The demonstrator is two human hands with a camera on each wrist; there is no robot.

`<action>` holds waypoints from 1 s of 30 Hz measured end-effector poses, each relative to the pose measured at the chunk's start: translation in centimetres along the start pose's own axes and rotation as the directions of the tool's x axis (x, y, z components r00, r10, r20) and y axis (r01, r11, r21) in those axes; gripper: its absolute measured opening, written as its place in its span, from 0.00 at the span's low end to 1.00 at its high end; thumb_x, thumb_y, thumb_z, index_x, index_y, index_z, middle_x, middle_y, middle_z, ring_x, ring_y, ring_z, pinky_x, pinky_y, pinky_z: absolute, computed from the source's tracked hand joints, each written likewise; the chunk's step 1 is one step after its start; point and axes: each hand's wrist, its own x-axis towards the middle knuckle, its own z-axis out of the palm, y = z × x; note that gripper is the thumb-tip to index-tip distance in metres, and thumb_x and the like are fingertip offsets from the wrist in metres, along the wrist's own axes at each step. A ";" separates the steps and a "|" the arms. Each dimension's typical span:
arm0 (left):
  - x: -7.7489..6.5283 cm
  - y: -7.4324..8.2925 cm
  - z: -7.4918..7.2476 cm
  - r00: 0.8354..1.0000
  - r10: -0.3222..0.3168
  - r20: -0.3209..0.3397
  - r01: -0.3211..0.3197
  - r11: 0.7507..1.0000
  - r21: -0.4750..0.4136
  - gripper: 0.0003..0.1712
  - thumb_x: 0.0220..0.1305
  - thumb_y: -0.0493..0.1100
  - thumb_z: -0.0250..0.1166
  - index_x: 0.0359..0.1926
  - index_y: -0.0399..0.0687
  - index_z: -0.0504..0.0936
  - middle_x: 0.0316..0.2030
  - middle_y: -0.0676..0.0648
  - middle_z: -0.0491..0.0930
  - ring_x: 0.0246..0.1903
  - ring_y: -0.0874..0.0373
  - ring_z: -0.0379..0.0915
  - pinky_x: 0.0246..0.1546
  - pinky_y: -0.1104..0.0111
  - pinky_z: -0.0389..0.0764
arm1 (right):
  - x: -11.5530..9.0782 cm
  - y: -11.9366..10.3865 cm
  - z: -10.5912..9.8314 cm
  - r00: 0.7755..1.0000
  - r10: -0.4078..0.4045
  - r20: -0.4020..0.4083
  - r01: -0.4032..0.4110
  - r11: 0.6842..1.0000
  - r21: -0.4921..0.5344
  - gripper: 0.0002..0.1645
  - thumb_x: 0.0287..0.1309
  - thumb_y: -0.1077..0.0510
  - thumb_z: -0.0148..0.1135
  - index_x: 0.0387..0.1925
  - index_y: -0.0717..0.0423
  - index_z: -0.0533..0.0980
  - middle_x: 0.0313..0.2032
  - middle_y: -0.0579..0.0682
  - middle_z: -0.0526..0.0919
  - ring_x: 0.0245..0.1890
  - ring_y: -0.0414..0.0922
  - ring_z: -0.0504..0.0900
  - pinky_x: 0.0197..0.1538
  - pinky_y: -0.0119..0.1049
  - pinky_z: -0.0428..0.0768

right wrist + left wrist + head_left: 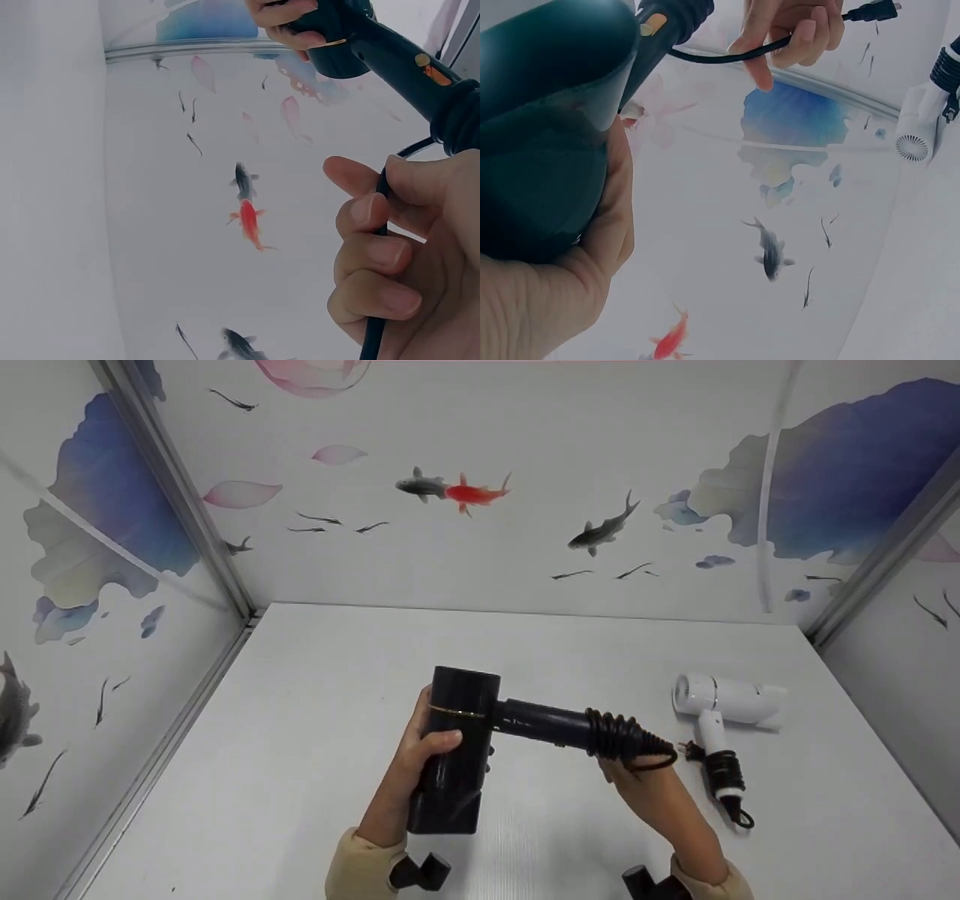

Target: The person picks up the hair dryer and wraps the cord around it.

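Observation:
My left hand (pixel 421 754) grips the barrel of a dark hair dryer (pixel 459 765), thumb across its near side, and holds it up over the table. The dryer's handle (pixel 547 723) points right, with its black cord (pixel 619 735) coiled around the handle's end. Below that end, my right hand (pixel 649 791) holds the loose stretch of cord (pixel 375 330) with curled fingers (pixel 375 255). In the left wrist view the cord's plug (pixel 874 10) sticks out past the right fingers.
A white hair dryer (pixel 739 701) lies on the white table (pixel 315 690) at the right, its own black cord (pixel 724 772) wound around the handle. Printed panels with fish and petals (pixel 480 555) enclose the table at the back and sides.

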 end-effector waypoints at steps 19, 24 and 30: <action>0.3 -0.4 0.8 0.955 -0.004 -0.297 0.053 0.987 0.155 0.38 0.57 0.43 0.56 0.67 0.55 0.50 0.42 0.44 0.71 0.35 0.53 0.76 0.34 0.63 0.79 | 3.0 -9.7 -1.9 0.985 0.171 0.027 -0.166 0.977 -0.131 0.17 0.54 0.67 0.62 0.47 0.59 0.79 0.36 0.44 0.85 0.26 0.29 0.74 0.29 0.18 0.71; 0.5 -0.5 0.9 0.951 0.004 -0.310 0.067 0.974 0.218 0.41 0.56 0.43 0.59 0.67 0.55 0.49 0.42 0.44 0.73 0.35 0.54 0.75 0.34 0.63 0.78 | 3.1 -9.8 -2.0 0.992 0.101 -0.074 -0.114 0.972 -0.206 0.16 0.47 0.69 0.67 0.40 0.55 0.81 0.24 0.35 0.75 0.20 0.27 0.63 0.24 0.15 0.63; 0.6 -0.7 1.0 0.960 -0.036 -0.278 0.113 0.957 0.267 0.44 0.55 0.44 0.61 0.69 0.56 0.47 0.45 0.38 0.73 0.37 0.52 0.77 0.35 0.60 0.80 | 3.2 -9.6 -2.3 0.987 0.041 -0.152 -0.079 0.964 -0.252 0.15 0.42 0.68 0.70 0.35 0.52 0.82 0.27 0.38 0.76 0.25 0.33 0.67 0.30 0.20 0.63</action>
